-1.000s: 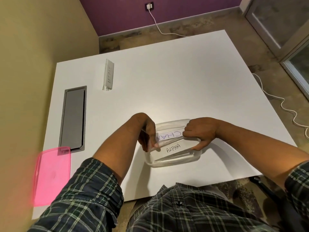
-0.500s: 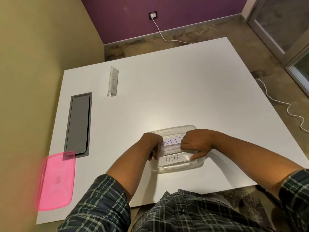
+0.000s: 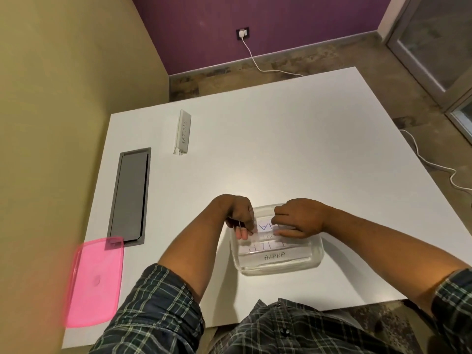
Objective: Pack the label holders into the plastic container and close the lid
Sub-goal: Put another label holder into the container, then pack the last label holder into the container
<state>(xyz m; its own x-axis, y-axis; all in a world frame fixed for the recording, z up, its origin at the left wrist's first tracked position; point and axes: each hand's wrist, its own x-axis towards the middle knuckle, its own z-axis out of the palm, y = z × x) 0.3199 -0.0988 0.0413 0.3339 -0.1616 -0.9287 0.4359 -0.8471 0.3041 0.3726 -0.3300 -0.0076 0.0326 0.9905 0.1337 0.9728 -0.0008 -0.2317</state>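
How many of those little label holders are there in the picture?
3 plainly show: one on the table far away from the container, the ALPHA holder inside it, and one held by both hands. More may be hidden beneath them.

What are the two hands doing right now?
Left hand: pinches one end of a label holder inside the plastic container.
Right hand: grips the holder's other end.
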